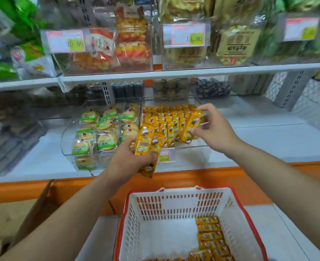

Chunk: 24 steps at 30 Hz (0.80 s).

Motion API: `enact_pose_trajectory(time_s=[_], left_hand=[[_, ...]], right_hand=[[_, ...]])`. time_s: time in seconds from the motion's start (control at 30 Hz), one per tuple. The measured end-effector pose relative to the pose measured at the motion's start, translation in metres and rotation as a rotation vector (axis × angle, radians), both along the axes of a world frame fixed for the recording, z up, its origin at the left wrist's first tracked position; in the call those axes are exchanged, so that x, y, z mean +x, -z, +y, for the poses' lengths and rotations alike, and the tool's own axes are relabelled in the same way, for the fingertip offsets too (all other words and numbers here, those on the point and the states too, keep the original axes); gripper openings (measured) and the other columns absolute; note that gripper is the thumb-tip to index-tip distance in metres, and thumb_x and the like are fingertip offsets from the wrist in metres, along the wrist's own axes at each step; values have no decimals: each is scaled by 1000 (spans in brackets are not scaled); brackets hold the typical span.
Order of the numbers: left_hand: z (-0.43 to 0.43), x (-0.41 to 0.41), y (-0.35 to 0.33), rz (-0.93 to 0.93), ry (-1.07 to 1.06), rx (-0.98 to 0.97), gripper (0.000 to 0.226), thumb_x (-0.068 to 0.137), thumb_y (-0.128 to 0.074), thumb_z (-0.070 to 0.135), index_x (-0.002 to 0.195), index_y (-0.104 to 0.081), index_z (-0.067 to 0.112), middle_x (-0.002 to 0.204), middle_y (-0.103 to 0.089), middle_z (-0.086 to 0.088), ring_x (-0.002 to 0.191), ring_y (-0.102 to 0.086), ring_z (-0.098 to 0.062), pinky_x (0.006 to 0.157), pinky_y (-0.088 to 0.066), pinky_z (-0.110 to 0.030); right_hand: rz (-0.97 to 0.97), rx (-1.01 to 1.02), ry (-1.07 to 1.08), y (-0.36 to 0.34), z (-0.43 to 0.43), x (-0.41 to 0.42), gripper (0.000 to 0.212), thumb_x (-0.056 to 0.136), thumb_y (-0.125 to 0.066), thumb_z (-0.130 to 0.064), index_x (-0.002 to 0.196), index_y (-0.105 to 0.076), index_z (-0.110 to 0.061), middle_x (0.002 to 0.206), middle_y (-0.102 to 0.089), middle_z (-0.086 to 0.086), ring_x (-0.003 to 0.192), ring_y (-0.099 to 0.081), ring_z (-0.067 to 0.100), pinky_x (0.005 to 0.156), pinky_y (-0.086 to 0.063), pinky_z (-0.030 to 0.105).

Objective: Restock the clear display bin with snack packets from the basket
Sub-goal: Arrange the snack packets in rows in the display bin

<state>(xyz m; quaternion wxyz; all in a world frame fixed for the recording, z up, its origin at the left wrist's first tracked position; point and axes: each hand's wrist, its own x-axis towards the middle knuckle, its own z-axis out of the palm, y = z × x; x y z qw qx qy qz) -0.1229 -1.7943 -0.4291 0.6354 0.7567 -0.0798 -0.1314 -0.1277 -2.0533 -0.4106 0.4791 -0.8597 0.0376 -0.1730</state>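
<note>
The right hand [214, 129] pinches one yellow packet [194, 120] by its edges between thumb and fingertips. It holds the packet upright over the right end of the rows already standing in the bin [190, 155]. The left hand [129, 159] is curled round a bunch [148, 146] of the same packets, held just in front of the bin's front wall and above the basket [249, 221]. Spares [210, 236] lie along the basket's right side.

The step in hand looks like placing: the left hand holds the supply and the right sets packets in one at a time. The rows seem well filled, with room left mainly at the right end. The next move calls for slotting this packet upright against its neighbour, letting go without tipping the row, then drawing another from the bunch. The biscuit bin [69, 136] touches on the left, so the packets must stay right of the divider.
</note>
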Motion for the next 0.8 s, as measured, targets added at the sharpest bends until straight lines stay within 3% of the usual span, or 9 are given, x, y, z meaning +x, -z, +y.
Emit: enact_pose_trajectory(time_s=[0.07, 0.23, 0.4, 0.53, 0.67, 0.8], left_hand=[[3, 7, 4, -17, -10, -12, 45, 81, -84, 13, 120, -62, 22, 90, -78, 4, 80, -77, -19, 60, -61, -33], [11, 17, 14, -33, -40, -34, 42, 83, -82, 14, 118, -62, 23, 94, -78, 2, 83, -77, -19, 65, -63, -35], [14, 21, 23, -9, -24, -64, 46, 79, -84, 15, 118, -62, 25, 88, -78, 7, 80, -77, -12, 60, -60, -24], [13, 23, 30, 20, -19, -83, 47, 78, -85, 20, 118, -62, 30, 90, -78, 8, 81, -77, -12, 62, -61, -24], [12, 19, 31, 53, -38, -102, 43, 79, -84, 17, 115, -63, 27, 90, -78, 9, 79, -77, -13, 58, -59, -23], [14, 12, 31, 81, -54, -120, 38, 81, -83, 15, 113, -64, 25, 89, -79, 7, 78, -77, -16, 58, -60, -26]], right_hand=[[-20, -118, 51, 4, 0, 31, 50, 77, -81, -12, 109, -47, -31, 98, -60, -1, 74, -61, 19, 60, -44, 21], [159, -396, 123, 31, -5, 97, 50, 72, -80, -3, 110, -54, -22, 93, -60, 5, 81, -53, 24, 63, -34, 29], [289, -382, 91, 52, -2, 130, 51, 71, -85, -4, 107, -51, -18, 73, -55, 0, 63, -53, 16, 49, -36, 27], [308, -405, 73, 61, 1, 140, 48, 74, -82, -5, 113, -57, -15, 94, -63, 6, 85, -58, 25, 67, -41, 28], [362, -311, 54, 62, 3, 133, 51, 73, -81, -10, 118, -57, -13, 102, -67, 8, 95, -63, 27, 76, -49, 32], [262, -221, 110, 49, 11, 103, 54, 81, -74, -13, 131, -52, -12, 106, -65, 6, 92, -60, 22, 76, -42, 26]])
